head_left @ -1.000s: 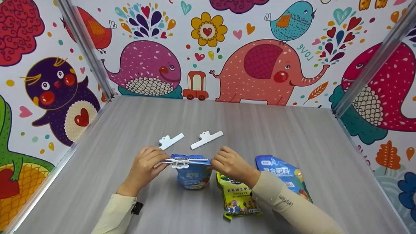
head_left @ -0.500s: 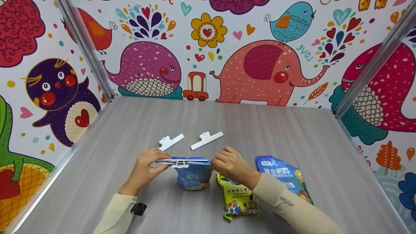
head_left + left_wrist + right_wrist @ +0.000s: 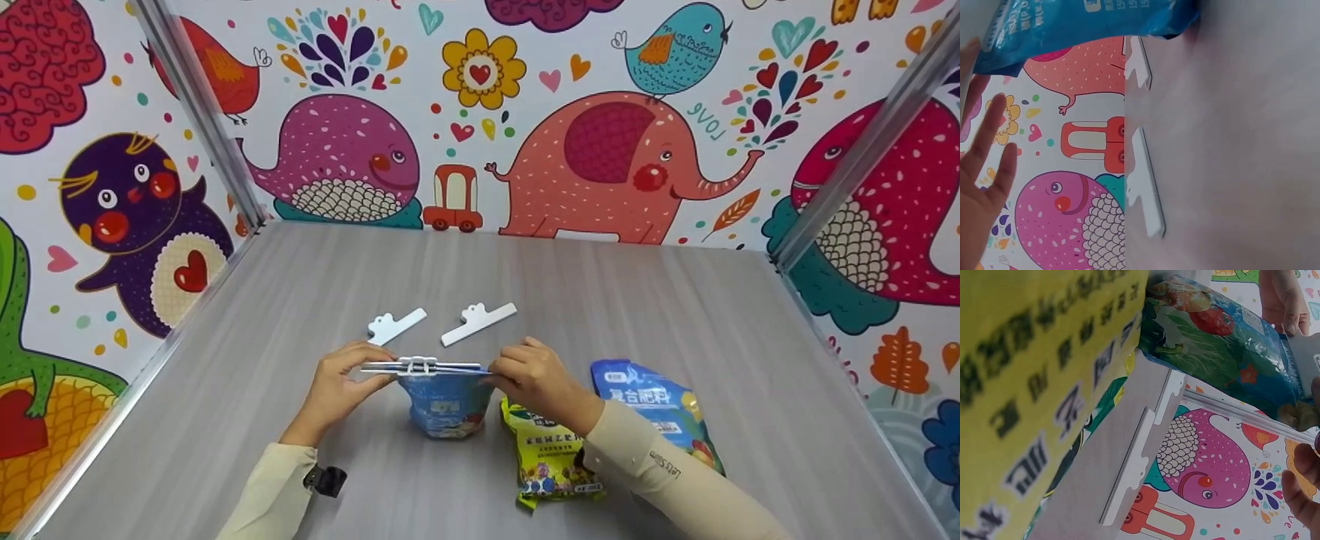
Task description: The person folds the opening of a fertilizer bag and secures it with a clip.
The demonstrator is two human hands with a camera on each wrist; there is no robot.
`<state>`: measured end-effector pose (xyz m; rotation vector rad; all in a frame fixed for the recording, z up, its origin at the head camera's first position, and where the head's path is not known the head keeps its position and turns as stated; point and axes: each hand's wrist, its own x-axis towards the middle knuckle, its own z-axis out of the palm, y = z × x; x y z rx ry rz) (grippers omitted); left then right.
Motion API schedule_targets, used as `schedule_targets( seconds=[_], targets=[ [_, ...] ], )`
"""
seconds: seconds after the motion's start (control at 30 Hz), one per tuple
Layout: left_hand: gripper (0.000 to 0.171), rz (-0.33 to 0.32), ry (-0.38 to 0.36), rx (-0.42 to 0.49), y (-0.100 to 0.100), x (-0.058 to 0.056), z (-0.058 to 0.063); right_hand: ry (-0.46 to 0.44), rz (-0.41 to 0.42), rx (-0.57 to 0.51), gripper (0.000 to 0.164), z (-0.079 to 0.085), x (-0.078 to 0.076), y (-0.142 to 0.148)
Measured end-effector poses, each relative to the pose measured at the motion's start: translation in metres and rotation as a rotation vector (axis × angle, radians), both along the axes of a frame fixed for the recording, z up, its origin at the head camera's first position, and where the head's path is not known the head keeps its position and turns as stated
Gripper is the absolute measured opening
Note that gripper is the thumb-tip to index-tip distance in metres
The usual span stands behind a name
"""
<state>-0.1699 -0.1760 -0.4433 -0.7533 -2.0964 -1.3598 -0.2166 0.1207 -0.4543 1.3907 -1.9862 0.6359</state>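
A blue printed bag stands upright in the middle of the table, vegetable pictures showing on its side in the right wrist view. A long white sealing clip lies across its top edge, and the clip's left end sticks out past the bag. My left hand pinches that end between thumb and fingers. At the bag's top right corner, my right hand pinches the film with curled fingers. In the left wrist view the bag hangs over the upper part, hiding the left fingertips.
Two more white clips, a left one and a right one, lie behind the bag. A yellow-green bag lies under my right forearm, beside another blue bag. Cartoon-printed walls enclose the table.
The clip has turned on the bag's top, so its handle, earlier tilted toward me, now faces up. The right hand and bag corner have shifted very slightly; the rest stays put.
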Motion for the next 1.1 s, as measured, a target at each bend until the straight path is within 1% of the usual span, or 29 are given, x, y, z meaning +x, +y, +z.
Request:
schedule_targets(
  seconds=[0.03,0.07,0.13,0.27,0.3,0.4,0.47,0.6,0.73,0.87,0.97,1.1],
  targets=[
    [0.028,-0.012,-0.024,0.017,0.000,0.000,0.000,-0.022,0.000,-0.008,0.018,0.000,0.000,0.000],
    [0.027,-0.023,-0.052,0.034,-0.001,-0.002,-0.004,-0.045,-0.004,-0.014,0.017,0.000,0.000,0.000],
    [0.025,-0.033,-0.131,0.070,-0.005,-0.006,-0.013,-0.092,0.000,-0.034,0.015,0.000,0.001,-0.001],
    [0.021,-0.018,-0.288,0.131,-0.009,-0.014,-0.028,-0.229,0.033,-0.089,0.011,0.000,0.001,0.000],
    [0.020,-0.013,-0.313,0.144,-0.009,-0.014,-0.028,-0.266,0.047,-0.107,0.010,0.000,0.001,0.000],
    [0.019,-0.019,-0.345,0.182,-0.008,-0.015,-0.030,-0.375,0.071,-0.150,0.008,-0.001,0.000,0.000],
    [0.019,-0.024,-0.357,0.202,-0.007,-0.016,-0.031,-0.419,0.074,-0.167,0.008,-0.001,0.000,0.000],
    [0.018,-0.025,-0.377,0.233,-0.006,-0.016,-0.033,-0.468,0.076,-0.186,0.008,-0.002,0.000,0.000],
    [0.017,-0.009,-0.403,0.259,-0.004,-0.017,-0.035,-0.507,0.072,-0.202,0.009,-0.002,0.000,0.000],
    [0.017,0.009,-0.432,0.287,-0.001,-0.017,-0.037,-0.571,0.074,-0.218,0.008,-0.003,0.000,-0.001],
    [0.018,0.018,-0.463,0.323,0.002,-0.016,-0.039,-0.625,0.069,-0.228,0.007,-0.004,0.001,-0.002],
    [0.018,0.023,-0.515,0.397,0.006,-0.017,-0.042,-0.704,0.034,-0.226,0.006,-0.005,0.003,-0.001]
  ],
)
